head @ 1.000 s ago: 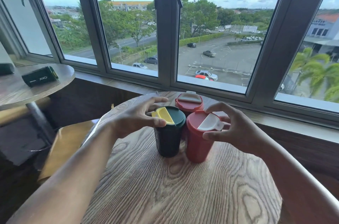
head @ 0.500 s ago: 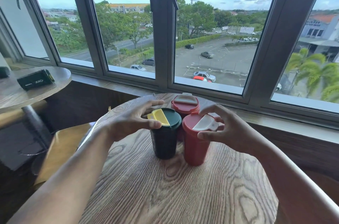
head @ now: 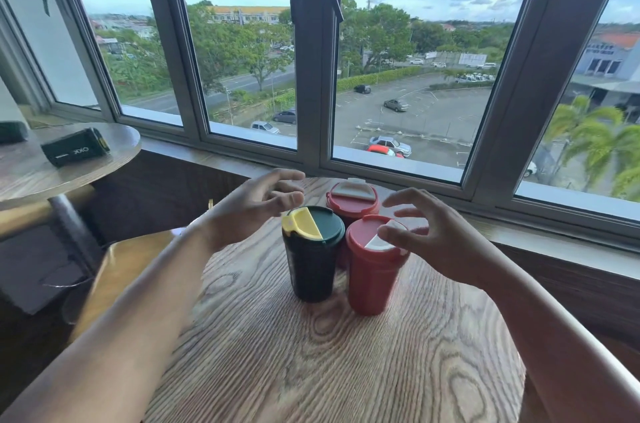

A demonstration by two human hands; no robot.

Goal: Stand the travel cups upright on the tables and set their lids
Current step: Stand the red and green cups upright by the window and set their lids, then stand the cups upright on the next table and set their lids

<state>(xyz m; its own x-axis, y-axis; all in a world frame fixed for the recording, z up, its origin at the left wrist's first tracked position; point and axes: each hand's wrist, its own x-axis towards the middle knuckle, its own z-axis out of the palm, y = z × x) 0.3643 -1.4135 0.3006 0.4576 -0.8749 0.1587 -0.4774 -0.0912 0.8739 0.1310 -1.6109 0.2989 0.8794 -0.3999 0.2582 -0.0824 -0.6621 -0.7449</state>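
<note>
Three travel cups stand upright, close together, on the round wooden table (head: 311, 363). The dark green cup (head: 313, 270) has a green lid with a yellow flap. A red cup (head: 372, 280) with a white flap stands to its right. A second red cup (head: 351, 200) with a grey-white flap is behind them. All three carry lids. My left hand (head: 252, 207) hovers just left of and above the green cup, fingers apart, holding nothing. Over the near red cup's right side my right hand (head: 433, 235) floats with its fingers spread; its thumb hides part of the lid.
A window sill (head: 519, 228) and dark wall panel run behind the table. At the left is a second round table (head: 86, 169) with a dark green box (head: 74, 147) lying on it. A yellow-brown chair seat (head: 124, 270) sits between the tables.
Both hands have let go of the lids: the left lifted off the green cup's lid, the right off the near red cup's lid. Fingers have spread apart.
</note>
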